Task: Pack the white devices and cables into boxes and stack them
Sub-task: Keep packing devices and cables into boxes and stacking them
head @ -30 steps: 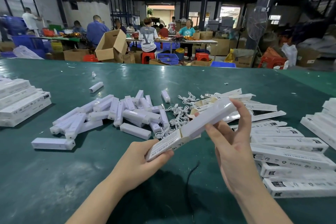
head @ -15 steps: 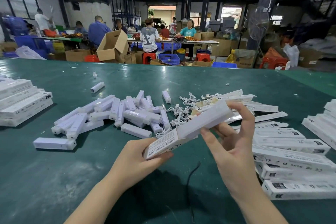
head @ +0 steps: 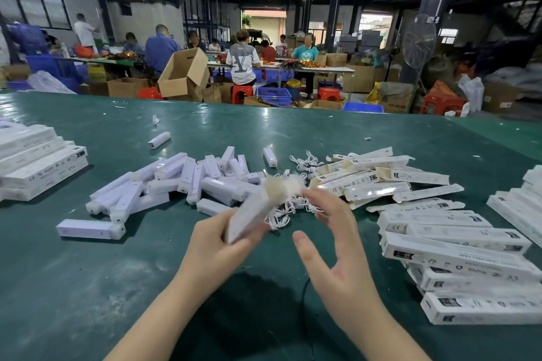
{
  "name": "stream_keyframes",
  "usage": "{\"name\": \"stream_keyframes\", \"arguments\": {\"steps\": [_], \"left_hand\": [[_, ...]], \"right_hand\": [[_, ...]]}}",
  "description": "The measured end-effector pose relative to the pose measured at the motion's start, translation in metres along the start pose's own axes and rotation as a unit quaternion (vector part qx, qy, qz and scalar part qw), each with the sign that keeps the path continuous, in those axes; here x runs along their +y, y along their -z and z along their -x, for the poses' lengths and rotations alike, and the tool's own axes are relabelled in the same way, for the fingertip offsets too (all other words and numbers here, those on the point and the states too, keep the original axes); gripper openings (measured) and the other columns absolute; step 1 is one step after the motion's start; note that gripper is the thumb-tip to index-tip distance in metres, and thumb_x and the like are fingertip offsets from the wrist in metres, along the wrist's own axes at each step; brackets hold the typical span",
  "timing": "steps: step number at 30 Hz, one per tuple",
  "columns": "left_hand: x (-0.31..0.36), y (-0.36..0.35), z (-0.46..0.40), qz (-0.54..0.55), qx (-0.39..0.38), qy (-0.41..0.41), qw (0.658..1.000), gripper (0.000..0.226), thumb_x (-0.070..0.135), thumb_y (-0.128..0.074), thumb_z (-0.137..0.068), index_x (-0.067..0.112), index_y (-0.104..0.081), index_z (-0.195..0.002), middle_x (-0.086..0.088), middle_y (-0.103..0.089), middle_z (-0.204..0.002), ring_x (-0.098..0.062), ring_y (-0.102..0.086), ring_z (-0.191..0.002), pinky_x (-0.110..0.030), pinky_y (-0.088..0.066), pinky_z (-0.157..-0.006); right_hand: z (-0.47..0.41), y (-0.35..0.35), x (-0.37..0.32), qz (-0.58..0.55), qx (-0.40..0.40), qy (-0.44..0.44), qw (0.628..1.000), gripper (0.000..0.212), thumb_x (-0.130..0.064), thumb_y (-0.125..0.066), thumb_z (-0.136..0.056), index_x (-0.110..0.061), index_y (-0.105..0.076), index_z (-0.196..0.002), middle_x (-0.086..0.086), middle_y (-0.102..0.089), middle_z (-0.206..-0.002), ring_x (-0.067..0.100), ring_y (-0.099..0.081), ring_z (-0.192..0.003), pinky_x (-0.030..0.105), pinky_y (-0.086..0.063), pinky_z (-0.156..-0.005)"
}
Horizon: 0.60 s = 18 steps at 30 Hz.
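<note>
Right now the left hand has fingers and thumb curled round the lower end of a long white box; box tilts up and away, its far end smeared by motion blur, so whether the flap is open cannot be told. Right hand holds nothing: fingers spread and straight, thumb out, palm turned toward the box, close beside it but apart.

Just beyond both hands, a tangle of white cables lies on the green table, running back toward the table's middle. Left of the cables sits a loose pile of white devices, overlapping at mixed angles; one device lies apart at the near left, another small one apart further back. Right of the cables, flat unfolded box sleeves lie fanned out. Nearer on the right, a row of closed printed boxes lies side by side, partly overlapped. Far right edge, more white boxes, cut off by the frame. Far left, a stack of boxes in layers.

Behind the table: people seated at long tables, cardboard cartons, red stools, blue crates, a standing fan.
</note>
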State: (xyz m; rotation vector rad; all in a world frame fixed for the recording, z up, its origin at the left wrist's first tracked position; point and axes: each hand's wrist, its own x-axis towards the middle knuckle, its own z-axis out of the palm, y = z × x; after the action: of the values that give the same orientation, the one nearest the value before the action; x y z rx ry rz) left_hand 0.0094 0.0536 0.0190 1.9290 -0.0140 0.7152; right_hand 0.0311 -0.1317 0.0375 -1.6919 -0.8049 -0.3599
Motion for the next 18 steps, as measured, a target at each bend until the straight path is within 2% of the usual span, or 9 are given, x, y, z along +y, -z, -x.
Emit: {"name": "stream_keyframes", "arguments": {"steps": [2, 3, 5, 6, 8, 11, 14, 18], "left_hand": [[0.001, 0.003, -0.007, 0.096, 0.094, 0.081, 0.988, 0.05, 0.06, -0.066, -0.068, 0.011, -0.056, -0.069, 0.005, -0.046, -0.047, -0.01, -0.038, -0.045, -0.019, -0.034, -0.046], [-0.001, 0.007, -0.01, 0.142, 0.132, 0.114, 0.974, 0.048, 0.058, -0.066, -0.075, 0.01, -0.056, -0.071, 0.003, -0.049, -0.048, -0.011, -0.04, -0.045, -0.021, -0.037, -0.049], [-0.004, 0.013, -0.015, 0.202, 0.194, 0.139, 0.95, 0.034, 0.044, -0.064, -0.088, 0.015, -0.052, -0.072, 0.005, -0.052, -0.051, -0.013, -0.043, -0.049, -0.028, -0.039, -0.056], [-0.005, 0.014, -0.016, 0.204, 0.214, 0.135, 0.946, 0.031, 0.039, -0.064, -0.089, 0.016, -0.051, -0.072, 0.006, -0.051, -0.051, -0.014, -0.043, -0.05, -0.027, -0.038, -0.056], [-0.006, 0.014, -0.016, 0.177, 0.228, 0.111, 0.951, 0.029, 0.035, -0.065, -0.089, 0.019, -0.051, -0.07, 0.006, -0.05, -0.049, -0.009, -0.042, -0.047, -0.018, -0.038, -0.048], [-0.006, 0.012, -0.016, 0.17, 0.226, 0.103, 0.954, 0.029, 0.031, -0.067, -0.088, 0.019, -0.051, -0.066, 0.004, -0.048, -0.047, -0.004, -0.04, -0.042, -0.012, -0.035, -0.042], [-0.005, 0.012, -0.017, 0.168, 0.221, 0.113, 0.954, 0.03, 0.026, -0.067, -0.089, 0.019, -0.05, -0.066, 0.004, -0.048, -0.046, -0.003, -0.039, -0.041, -0.011, -0.035, -0.042], [-0.008, 0.012, -0.017, 0.15, 0.198, 0.136, 0.959, 0.028, 0.021, -0.067, -0.088, 0.015, -0.05, -0.067, 0.006, -0.047, -0.045, -0.003, -0.037, -0.039, -0.011, -0.033, -0.04]], "right_hand": [[-0.001, -0.001, 0.007, 0.02, 0.003, 0.004, 1.0, 0.051, -0.032, -0.057, -0.088, -0.048, -0.041, -0.133, -0.021, -0.045, -0.138, 0.007, -0.04, -0.134, 0.013, -0.029, -0.108], [-0.003, -0.003, 0.012, 0.041, -0.009, -0.014, 0.999, 0.05, -0.028, -0.058, -0.089, -0.046, -0.041, -0.133, -0.021, -0.047, -0.136, 0.004, -0.041, -0.133, 0.014, -0.029, -0.108], [-0.009, -0.007, 0.026, 0.134, -0.067, -0.063, 0.987, 0.045, -0.024, -0.059, -0.092, -0.037, -0.045, -0.133, -0.017, -0.051, -0.133, 0.0, -0.041, -0.129, 0.016, -0.028, -0.108], [-0.012, -0.01, 0.034, 0.195, -0.106, -0.084, 0.971, 0.043, -0.024, -0.058, -0.093, -0.03, -0.047, -0.134, -0.013, -0.051, -0.134, 0.005, -0.04, -0.129, 0.018, -0.027, -0.109], [-0.02, -0.019, 0.047, 0.292, -0.177, -0.102, 0.934, 0.043, -0.027, -0.053, -0.096, -0.025, -0.047, -0.138, -0.008, -0.05, -0.138, 0.012, -0.038, -0.131, 0.026, -0.027, -0.11], [-0.029, -0.032, 0.06, 0.371, -0.235, -0.085, 0.894, 0.044, -0.029, -0.044, -0.098, -0.03, -0.044, -0.142, -0.008, -0.046, -0.141, 0.015, -0.034, -0.134, 0.03, -0.023, -0.113], [-0.036, -0.042, 0.068, 0.448, -0.226, -0.041, 0.864, 0.04, -0.029, -0.04, -0.099, -0.029, -0.053, -0.136, -0.009, -0.047, -0.139, 0.017, -0.038, -0.131, 0.029, -0.022, -0.11], [-0.04, -0.043, 0.07, 0.514, -0.216, 0.0, 0.83, 0.034, -0.026, -0.037, -0.1, -0.022, -0.066, -0.117, -0.007, -0.061, -0.119, 0.02, -0.047, -0.113, 0.03, -0.03, -0.101]]}}
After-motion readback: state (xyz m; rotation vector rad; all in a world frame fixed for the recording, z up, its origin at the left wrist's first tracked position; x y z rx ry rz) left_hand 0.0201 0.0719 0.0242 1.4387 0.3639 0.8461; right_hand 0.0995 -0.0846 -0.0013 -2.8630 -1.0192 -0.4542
